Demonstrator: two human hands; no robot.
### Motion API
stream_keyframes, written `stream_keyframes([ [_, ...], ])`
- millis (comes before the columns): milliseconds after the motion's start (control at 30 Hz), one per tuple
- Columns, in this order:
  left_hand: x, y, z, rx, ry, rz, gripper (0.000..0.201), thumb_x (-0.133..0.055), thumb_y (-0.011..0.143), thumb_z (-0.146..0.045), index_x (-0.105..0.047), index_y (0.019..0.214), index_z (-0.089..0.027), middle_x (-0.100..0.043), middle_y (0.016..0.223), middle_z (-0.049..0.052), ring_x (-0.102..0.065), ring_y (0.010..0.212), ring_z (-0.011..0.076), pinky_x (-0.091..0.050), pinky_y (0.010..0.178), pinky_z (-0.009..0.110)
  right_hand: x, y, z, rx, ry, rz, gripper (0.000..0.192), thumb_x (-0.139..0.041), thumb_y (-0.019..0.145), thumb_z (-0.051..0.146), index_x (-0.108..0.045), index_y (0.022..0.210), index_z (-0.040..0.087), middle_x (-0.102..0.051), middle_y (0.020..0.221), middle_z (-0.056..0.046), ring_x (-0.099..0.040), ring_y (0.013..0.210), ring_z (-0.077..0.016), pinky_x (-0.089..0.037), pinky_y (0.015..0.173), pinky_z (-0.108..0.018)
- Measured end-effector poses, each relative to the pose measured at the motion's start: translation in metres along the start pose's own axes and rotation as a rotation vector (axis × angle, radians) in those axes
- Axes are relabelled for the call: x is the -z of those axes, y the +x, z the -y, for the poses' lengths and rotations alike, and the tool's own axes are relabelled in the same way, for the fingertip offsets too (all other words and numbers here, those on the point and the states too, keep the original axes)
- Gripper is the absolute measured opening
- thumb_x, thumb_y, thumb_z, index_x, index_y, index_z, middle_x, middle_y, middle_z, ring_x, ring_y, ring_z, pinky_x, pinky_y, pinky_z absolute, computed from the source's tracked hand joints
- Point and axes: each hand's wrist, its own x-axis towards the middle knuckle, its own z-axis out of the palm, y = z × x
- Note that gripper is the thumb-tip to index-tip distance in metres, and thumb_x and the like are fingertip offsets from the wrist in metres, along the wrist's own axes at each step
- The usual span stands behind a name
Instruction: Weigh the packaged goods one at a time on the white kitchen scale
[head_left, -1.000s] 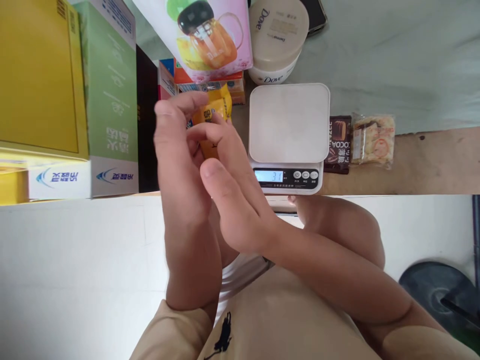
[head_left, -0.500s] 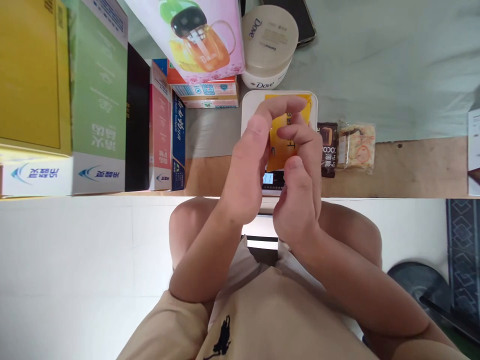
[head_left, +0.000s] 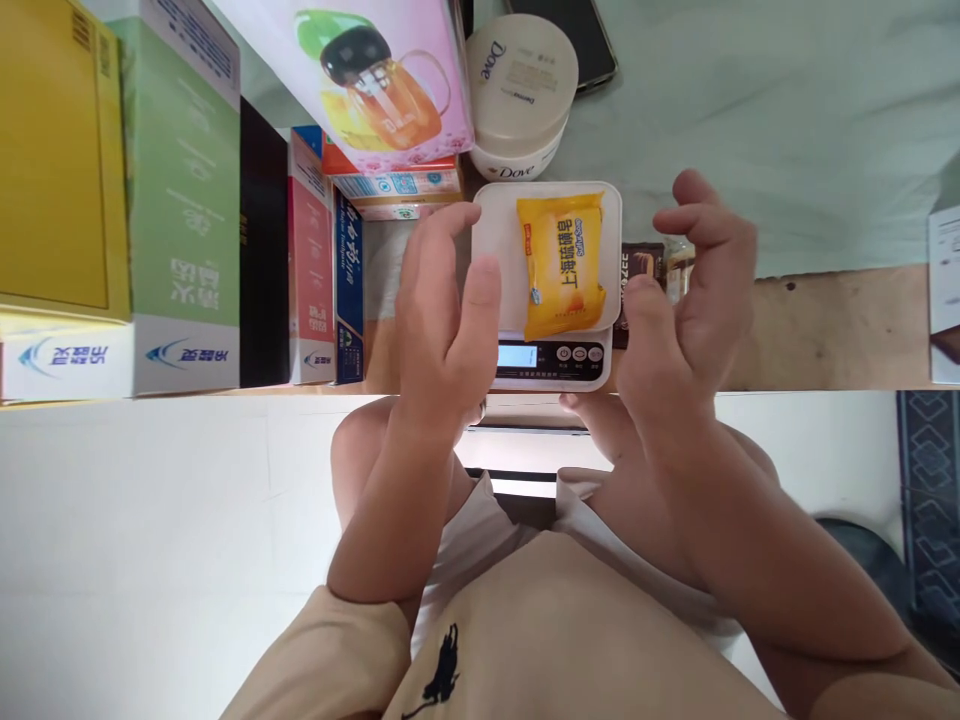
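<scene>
A yellow wrapped bar of soap (head_left: 566, 262) lies on the white platform of a kitchen scale (head_left: 496, 225). The scale's small display is lit, but I cannot read its figures. On the scale's left side is my left hand (head_left: 448, 320), open, its fingers curved and holding nothing. My right hand (head_left: 686, 300) hovers at the other side, also open, thumb and fingers apart. Behind it, a dark brown snack packet (head_left: 643, 262) and a clear-wrapped snack (head_left: 679, 262) are partly hidden.
Behind the scale stand a Dove tub (head_left: 521, 90) and a dark phone (head_left: 581, 40). A pink box with a teapot picture (head_left: 375, 85) and several upright cartons, including a green one (head_left: 187, 200), fill the left. The wooden table edge (head_left: 832, 330) runs along the front.
My hands have moved apart, the left one leftward and the right one rightward. The soap, earlier partly covered by them, now lies uncovered on the scale. The view has shifted slightly.
</scene>
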Motion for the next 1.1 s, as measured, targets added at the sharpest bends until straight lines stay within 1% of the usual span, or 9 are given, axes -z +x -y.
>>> stream_keyframes([
  [67,0.002,0.002,-0.002,0.047,0.012,0.026,0.041,-0.048,0.116,-0.059,-0.064,0.141,-0.031,-0.074,0.142,0.007,-0.07,0.138,0.0273,-0.056,0.122,0.051,0.002,0.0,-0.003,-0.012,-0.037,0.036,0.035,-0.053,0.101,0.026,-0.062,0.135,0.028,-0.07,0.152,-0.01,-0.062,0.158,-0.0317,-0.048,0.136,-0.064],
  [167,0.006,0.007,-0.004,0.115,0.001,0.071,0.031,-0.06,0.11,-0.057,-0.068,0.131,-0.036,-0.077,0.138,0.007,-0.073,0.135,0.0308,-0.054,0.121,0.053,0.003,-0.001,-0.006,-0.022,-0.065,0.036,0.036,-0.054,0.101,0.025,-0.061,0.135,0.03,-0.068,0.155,-0.009,-0.06,0.16,-0.0307,-0.048,0.136,-0.064],
  [467,0.005,0.008,-0.001,0.055,0.05,0.104,0.023,-0.055,0.112,-0.049,-0.071,0.118,-0.033,-0.08,0.118,0.003,-0.073,0.119,0.0269,-0.056,0.106,0.052,0.005,0.0,-0.004,-0.059,-0.11,0.105,0.035,-0.05,0.102,0.027,-0.059,0.136,0.029,-0.072,0.148,-0.009,-0.069,0.146,-0.0286,-0.056,0.126,-0.062],
  [633,0.002,0.007,-0.014,0.135,0.131,0.17,0.032,-0.053,0.11,-0.056,-0.075,0.118,-0.034,-0.083,0.114,0.007,-0.073,0.123,0.0346,-0.046,0.121,0.067,0.001,-0.007,0.0,-0.085,-0.285,0.205,0.043,-0.054,0.101,0.032,-0.065,0.142,0.027,-0.077,0.141,-0.01,-0.064,0.15,-0.0358,-0.043,0.133,-0.074],
  [767,-0.003,0.005,-0.021,0.171,0.17,0.141,0.057,-0.04,0.111,-0.072,-0.081,0.118,-0.032,-0.087,0.117,0.01,-0.074,0.125,0.0412,-0.033,0.126,0.081,-0.003,-0.011,0.008,-0.102,-0.342,0.328,0.051,-0.049,0.105,0.031,-0.06,0.155,0.032,-0.078,0.146,-0.007,-0.06,0.157,-0.0323,-0.033,0.14,-0.073],
  [833,-0.005,0.004,-0.02,0.16,0.151,0.124,0.064,-0.038,0.111,-0.077,-0.083,0.116,-0.032,-0.088,0.119,0.009,-0.074,0.126,0.0402,-0.033,0.127,0.08,-0.004,-0.012,0.01,-0.109,-0.313,0.348,0.051,-0.05,0.106,0.033,-0.06,0.156,0.034,-0.077,0.147,-0.007,-0.059,0.159,-0.0305,-0.035,0.142,-0.069],
  [967,-0.009,0.002,-0.017,0.085,0.054,0.071,0.061,-0.042,0.113,-0.073,-0.084,0.121,-0.03,-0.088,0.122,0.007,-0.076,0.126,0.0357,-0.044,0.122,0.067,-0.002,-0.012,0.011,-0.029,-0.215,0.258,0.046,-0.045,0.11,0.036,-0.061,0.152,0.027,-0.075,0.151,-0.012,-0.067,0.151,-0.0286,-0.047,0.136,-0.06],
  [1033,-0.01,0.001,-0.02,0.032,-0.003,0.086,0.057,-0.043,0.115,-0.067,-0.081,0.129,-0.027,-0.086,0.129,0.008,-0.075,0.128,0.033,-0.049,0.12,0.06,0.002,-0.01,0.011,-0.022,-0.096,0.23,0.042,-0.045,0.112,0.041,-0.06,0.149,0.027,-0.074,0.15,-0.012,-0.072,0.143,-0.0274,-0.057,0.126,-0.055],
  [1100,-0.012,0.0,-0.027,-0.01,-0.028,0.138,0.055,-0.042,0.115,-0.064,-0.078,0.136,-0.027,-0.084,0.137,0.009,-0.074,0.134,0.0323,-0.049,0.123,0.057,0.007,-0.006,0.011,-0.093,0.046,0.197,0.035,-0.049,0.113,0.048,-0.061,0.141,0.03,-0.074,0.144,-0.01,-0.075,0.13,-0.0264,-0.066,0.11,-0.05],
])
